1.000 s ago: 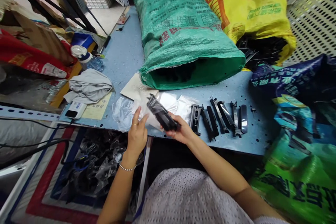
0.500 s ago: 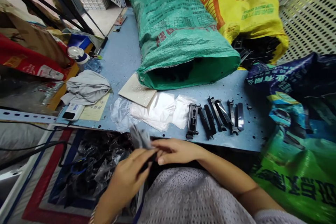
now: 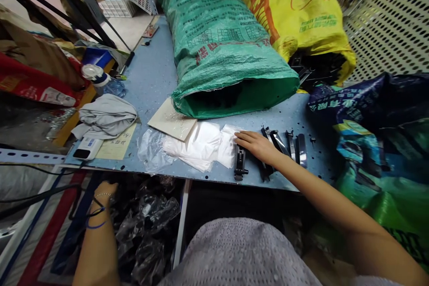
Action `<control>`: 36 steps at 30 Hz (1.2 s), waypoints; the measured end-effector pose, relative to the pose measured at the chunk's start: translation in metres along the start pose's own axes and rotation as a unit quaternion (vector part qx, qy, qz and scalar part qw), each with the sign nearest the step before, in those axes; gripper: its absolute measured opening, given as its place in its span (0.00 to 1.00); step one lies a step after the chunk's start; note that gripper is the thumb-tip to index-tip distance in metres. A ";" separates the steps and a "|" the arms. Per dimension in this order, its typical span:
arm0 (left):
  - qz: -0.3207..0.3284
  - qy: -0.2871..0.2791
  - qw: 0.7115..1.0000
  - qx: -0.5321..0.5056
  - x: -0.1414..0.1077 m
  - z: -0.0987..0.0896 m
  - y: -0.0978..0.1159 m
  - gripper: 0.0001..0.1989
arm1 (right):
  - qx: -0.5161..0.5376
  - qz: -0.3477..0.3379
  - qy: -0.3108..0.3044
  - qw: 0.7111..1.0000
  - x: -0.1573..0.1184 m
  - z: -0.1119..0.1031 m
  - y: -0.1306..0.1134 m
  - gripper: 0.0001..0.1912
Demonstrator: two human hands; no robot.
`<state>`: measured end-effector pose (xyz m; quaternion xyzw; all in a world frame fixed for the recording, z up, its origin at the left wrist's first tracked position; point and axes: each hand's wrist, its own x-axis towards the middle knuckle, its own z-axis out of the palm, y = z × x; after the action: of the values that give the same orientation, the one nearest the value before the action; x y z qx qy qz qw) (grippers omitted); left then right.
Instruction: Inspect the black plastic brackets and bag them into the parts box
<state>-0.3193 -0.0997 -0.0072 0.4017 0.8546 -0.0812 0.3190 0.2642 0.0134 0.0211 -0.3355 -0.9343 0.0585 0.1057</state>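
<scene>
My right hand (image 3: 257,146) lies over the row of black plastic parts, its fingers stretched out across the upper end of the leftmost black part (image 3: 240,165). Whether it grips that part is not visible. To the right lie more slim black parts (image 3: 291,146), some partly covered by my hand and forearm. Just left of my fingertips are white plastic bags (image 3: 207,140). My left hand (image 3: 106,188) is low at the left, by the table's front edge, above a bin of black pieces in clear bags (image 3: 150,219). Its fingers are hidden from view.
A green woven sack (image 3: 228,49) lies with its mouth toward me. Behind stands a yellow sack (image 3: 301,4) with black parts inside. A blue-green bag (image 3: 362,143) bulges at the right. At the left are a grey cloth (image 3: 105,116), a bottle (image 3: 102,81) and a beige board (image 3: 170,120).
My hands, together around a bagged item before, have parted. The right has moved to the black parts; the left has gone left above the bin, the bagged item no longer visible in it.
</scene>
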 end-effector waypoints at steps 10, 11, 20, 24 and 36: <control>0.438 0.104 0.864 -0.225 -0.125 0.087 0.239 0.14 | 0.235 0.176 0.077 0.953 0.002 -0.011 -0.017 0.17; 0.442 0.152 0.860 -0.203 -0.122 0.099 0.263 0.11 | 0.294 0.224 0.100 0.924 0.004 -0.007 -0.023 0.18; 0.366 -0.016 0.830 -0.420 -0.062 0.099 0.280 0.08 | 0.773 0.319 0.153 0.526 0.044 0.007 -0.065 0.18; 0.401 0.031 0.820 -0.407 -0.064 0.093 0.271 0.03 | 0.818 0.304 0.115 0.475 0.080 0.024 -0.078 0.14; 0.517 0.144 0.795 -0.284 -0.071 0.074 0.246 0.32 | 0.869 0.241 -0.170 0.398 0.022 0.038 -0.079 0.13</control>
<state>-0.0686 -0.0108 0.0066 0.6818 0.5404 0.4012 0.2868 0.1896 -0.0349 0.0021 -0.2571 -0.2576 0.9175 0.1606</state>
